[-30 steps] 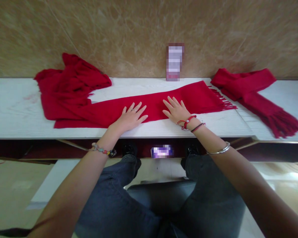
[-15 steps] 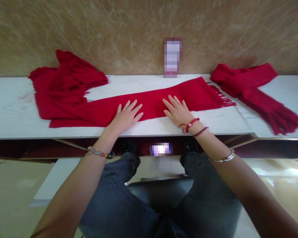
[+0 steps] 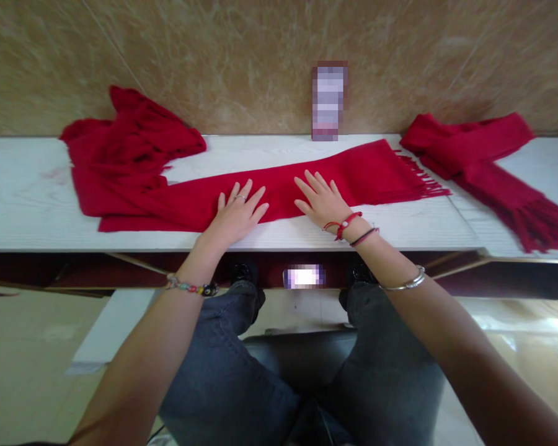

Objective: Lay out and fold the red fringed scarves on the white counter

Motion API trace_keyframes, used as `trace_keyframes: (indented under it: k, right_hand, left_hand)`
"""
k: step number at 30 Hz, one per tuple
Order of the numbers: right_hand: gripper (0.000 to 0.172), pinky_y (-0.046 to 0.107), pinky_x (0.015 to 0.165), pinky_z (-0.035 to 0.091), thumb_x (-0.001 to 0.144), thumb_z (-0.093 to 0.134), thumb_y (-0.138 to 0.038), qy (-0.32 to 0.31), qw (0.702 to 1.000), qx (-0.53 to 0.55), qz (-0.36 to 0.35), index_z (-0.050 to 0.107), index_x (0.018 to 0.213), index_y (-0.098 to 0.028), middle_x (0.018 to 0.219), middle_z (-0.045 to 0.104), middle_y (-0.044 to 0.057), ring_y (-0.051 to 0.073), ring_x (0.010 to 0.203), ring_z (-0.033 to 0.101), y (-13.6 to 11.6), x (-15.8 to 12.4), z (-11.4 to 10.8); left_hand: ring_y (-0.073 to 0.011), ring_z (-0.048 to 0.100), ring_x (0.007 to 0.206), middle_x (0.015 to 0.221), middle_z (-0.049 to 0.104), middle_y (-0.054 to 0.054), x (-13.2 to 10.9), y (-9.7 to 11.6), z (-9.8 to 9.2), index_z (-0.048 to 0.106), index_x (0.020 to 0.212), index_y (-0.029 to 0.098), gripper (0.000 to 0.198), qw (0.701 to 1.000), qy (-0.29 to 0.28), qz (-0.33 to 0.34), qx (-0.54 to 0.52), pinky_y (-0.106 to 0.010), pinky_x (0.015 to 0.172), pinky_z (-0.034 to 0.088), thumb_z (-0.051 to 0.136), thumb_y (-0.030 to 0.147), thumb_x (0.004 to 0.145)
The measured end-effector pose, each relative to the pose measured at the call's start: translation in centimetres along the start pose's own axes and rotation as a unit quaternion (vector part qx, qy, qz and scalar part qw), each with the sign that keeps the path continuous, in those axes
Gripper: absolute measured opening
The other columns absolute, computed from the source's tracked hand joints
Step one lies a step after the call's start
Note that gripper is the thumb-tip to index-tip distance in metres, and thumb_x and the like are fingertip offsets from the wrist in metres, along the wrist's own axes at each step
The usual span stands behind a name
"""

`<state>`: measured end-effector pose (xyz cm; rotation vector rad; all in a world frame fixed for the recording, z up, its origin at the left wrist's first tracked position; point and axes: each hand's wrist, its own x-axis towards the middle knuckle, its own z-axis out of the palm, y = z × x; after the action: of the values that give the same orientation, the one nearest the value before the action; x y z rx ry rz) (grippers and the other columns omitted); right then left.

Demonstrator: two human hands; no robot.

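Observation:
A red scarf (image 3: 353,173) lies lengthwise along the white tabletop, its fringed end to the right. Toward the left it runs into a bunched heap of the same red cloth (image 3: 134,136); I cannot tell whether they are one piece. My left hand (image 3: 239,214) rests flat on the middle of the scarf with its fingers spread, a ring on one of them. To its right, my right hand (image 3: 323,201) is also laid flat on the cloth, fingers apart. Neither hand grips anything. Another red scarf (image 3: 469,155), folded across itself with fringe toward the front, lies at the right.
The white tabletop (image 3: 270,238) meets a brown marbled wall (image 3: 242,62). A blurred-out upright box-like object (image 3: 328,102) leans there. Below the front edge are dark open shelves (image 3: 134,266) and a blurred-out bright object (image 3: 304,276). My legs (image 3: 395,347) are under the edge.
My right hand has slid a little to the left along the scarf, closer to my left hand. My left hand stays nearly in place. The whole view has shifted slightly.

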<state>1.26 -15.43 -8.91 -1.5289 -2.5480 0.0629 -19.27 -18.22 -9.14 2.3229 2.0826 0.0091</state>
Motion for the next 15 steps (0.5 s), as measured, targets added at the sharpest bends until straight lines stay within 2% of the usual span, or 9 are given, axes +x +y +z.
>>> trace_keyframes:
  k: [2, 8, 15]
  right_hand:
    - [0.056, 0.056, 0.109, 0.02, 0.094, 0.035, -0.04, -0.009, 1.0, 0.004, -0.021, 0.029, 0.145, -0.019, 0.153, 0.02, 0.011, 0.03, 0.14, 0.017, -0.6, 0.4, 0.5]
    - [0.051, 0.055, 0.108, 0.022, 0.095, 0.03, -0.039, -0.052, 0.998, -0.019, -0.04, 0.034, 0.143, -0.021, 0.151, 0.027, 0.01, 0.029, 0.138, 0.023, -0.9, 0.4, 1.2]
    - [0.05, 0.055, 0.107, 0.025, 0.095, 0.029, -0.034, -0.08, 0.996, -0.045, 0.0, 0.031, 0.144, -0.023, 0.152, 0.024, 0.008, 0.03, 0.138, 0.024, 1.9, -0.5, 0.3]
  left_hand:
    - [-0.0312, 0.012, 0.141, 0.155, 0.012, -0.004, 0.1, 0.4, 0.0, 0.022, 0.146, 0.028, 0.055, 1.0, 0.003, 0.011, -0.01, -0.056, 0.11, 0.017, 0.018, 0.048, 0.095]
    - [-0.0299, 0.011, 0.142, 0.155, 0.012, -0.003, 0.4, 0.5, 0.2, 0.021, 0.146, 0.029, 0.055, 0.998, -0.055, 0.025, -0.009, -0.055, 0.111, 0.014, 0.019, 0.048, 0.095]
    - [-0.0284, 0.011, 0.142, 0.155, 0.012, -0.002, 0.4, 0.0, 0.3, 0.02, 0.146, 0.03, 0.055, 0.998, -0.055, 0.034, -0.006, -0.053, 0.112, 0.015, 0.019, 0.049, 0.095]
